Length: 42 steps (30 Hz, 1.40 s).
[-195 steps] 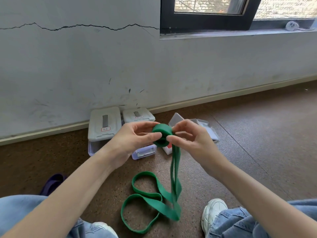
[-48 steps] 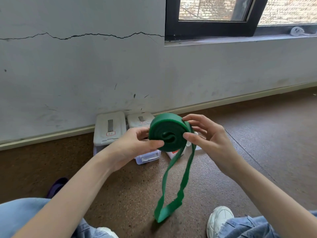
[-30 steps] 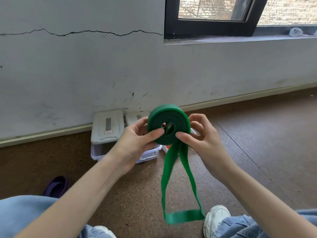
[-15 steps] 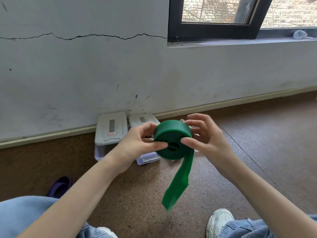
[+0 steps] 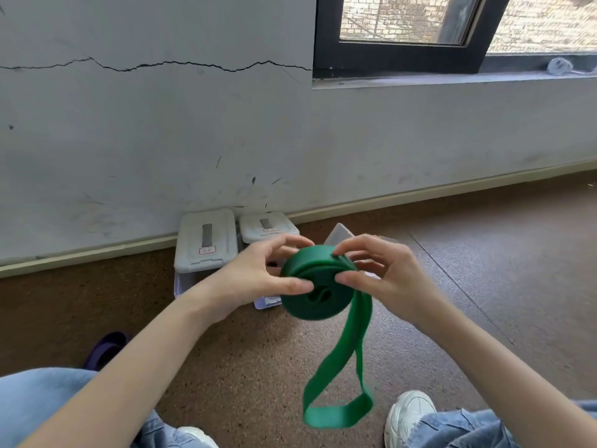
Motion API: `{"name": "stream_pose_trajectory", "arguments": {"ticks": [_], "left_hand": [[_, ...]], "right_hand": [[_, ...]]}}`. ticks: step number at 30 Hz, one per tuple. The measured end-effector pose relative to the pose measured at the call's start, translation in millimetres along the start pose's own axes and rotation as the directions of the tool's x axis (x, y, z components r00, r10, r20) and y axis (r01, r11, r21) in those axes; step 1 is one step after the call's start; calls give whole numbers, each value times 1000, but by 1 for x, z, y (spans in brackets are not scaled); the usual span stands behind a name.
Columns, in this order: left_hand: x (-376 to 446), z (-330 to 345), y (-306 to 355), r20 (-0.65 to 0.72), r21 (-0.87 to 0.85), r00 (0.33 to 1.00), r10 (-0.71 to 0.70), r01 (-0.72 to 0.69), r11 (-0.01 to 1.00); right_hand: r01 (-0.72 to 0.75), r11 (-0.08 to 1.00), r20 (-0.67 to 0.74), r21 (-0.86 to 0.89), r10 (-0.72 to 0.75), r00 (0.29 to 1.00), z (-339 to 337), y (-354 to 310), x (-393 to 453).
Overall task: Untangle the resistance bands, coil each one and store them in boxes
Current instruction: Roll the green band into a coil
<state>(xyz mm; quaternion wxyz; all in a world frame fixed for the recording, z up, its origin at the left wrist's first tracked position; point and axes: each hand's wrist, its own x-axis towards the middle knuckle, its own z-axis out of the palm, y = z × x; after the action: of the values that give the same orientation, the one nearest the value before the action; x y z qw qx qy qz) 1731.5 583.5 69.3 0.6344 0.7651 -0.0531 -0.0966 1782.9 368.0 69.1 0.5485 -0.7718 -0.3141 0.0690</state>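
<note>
A green resistance band [image 5: 318, 286] is wound into a thick coil held in the air above the floor. My left hand [image 5: 258, 276] pinches the coil's left side with the thumb on its face. My right hand [image 5: 378, 276] grips the right side, fingers over the top edge. A loose doubled tail of the band hangs down from the coil to a loop near my right shoe. Two closed grey-lidded boxes [image 5: 205, 244] stand by the wall behind my hands. An open clear box [image 5: 339, 232] lies mostly hidden behind the coil.
A purple band [image 5: 106, 349] lies on the brown floor by my left knee. My jeans-clad legs and a white shoe [image 5: 408, 415] frame the bottom of the view. The grey wall and skirting board run close behind the boxes.
The coil has grown much thicker as the band was wound up from the floor. The hanging tail has become short and now swings free above the floor.
</note>
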Motion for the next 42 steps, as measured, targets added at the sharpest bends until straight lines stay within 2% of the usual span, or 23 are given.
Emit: {"name": "stream_pose_trajectory", "arguments": {"ticks": [3,5,9,13,15,18,20,22,24,26,29,33,35,37,38,40,42], "left_hand": [[-2,4,-1,45,-35,999,1,0,999],[-4,4,-1,45,-98,999,14,-10,995],[-2,1,2,15,-274,999,42,-36,961],[5,-2,2,-108,-514,994,35,-86,854],[6,1,-3,-130,-552,991,12,-82,830],[6,6,-13,-96,-515,995,-27,-26,857],[5,6,-17,-60,-317,998,-29,8,948],[2,7,-19,1,-133,999,-38,38,990],[0,13,-21,63,-63,997,-48,52,997],[0,19,-25,45,-40,998,-43,44,998],[-1,13,-23,-27,-132,999,-18,14,991],[3,2,-19,-133,-430,991,-27,-33,902],[5,1,-23,-131,-480,991,-35,-32,876],[4,1,-24,-66,-489,995,-76,34,872],[4,-1,-25,-37,-425,995,-89,65,903],[3,-5,-25,7,-165,996,-94,94,982],[2,-2,-25,66,-20,993,-95,97,995]], "right_hand": [[17,998,-18,-60,-18,1000,4,1,0],[6,1000,-26,27,-5,1000,3,0,0],[-53,947,-42,316,70,997,-2,-4,3],[-72,920,-93,384,116,989,8,-2,-1],[-92,909,-89,406,139,986,16,2,-4],[-133,925,-91,355,176,980,11,6,-6],[-142,961,-59,238,161,985,2,7,-6],[-95,994,16,59,94,995,-2,6,-6],[-64,996,66,-57,68,995,4,5,-8],[-57,997,49,-50,59,997,10,7,-9],[-105,987,-19,118,108,994,8,11,-6],[-129,985,-52,119,136,989,7,14,-2],[-108,985,-76,133,119,990,9,15,-2],[-106,987,-76,118,116,990,8,15,-4],[-108,989,-66,99,115,991,7,16,-5],[-101,994,-28,32,102,994,4,16,-5],[-76,997,30,-27,77,997,6,15,-6]]}}
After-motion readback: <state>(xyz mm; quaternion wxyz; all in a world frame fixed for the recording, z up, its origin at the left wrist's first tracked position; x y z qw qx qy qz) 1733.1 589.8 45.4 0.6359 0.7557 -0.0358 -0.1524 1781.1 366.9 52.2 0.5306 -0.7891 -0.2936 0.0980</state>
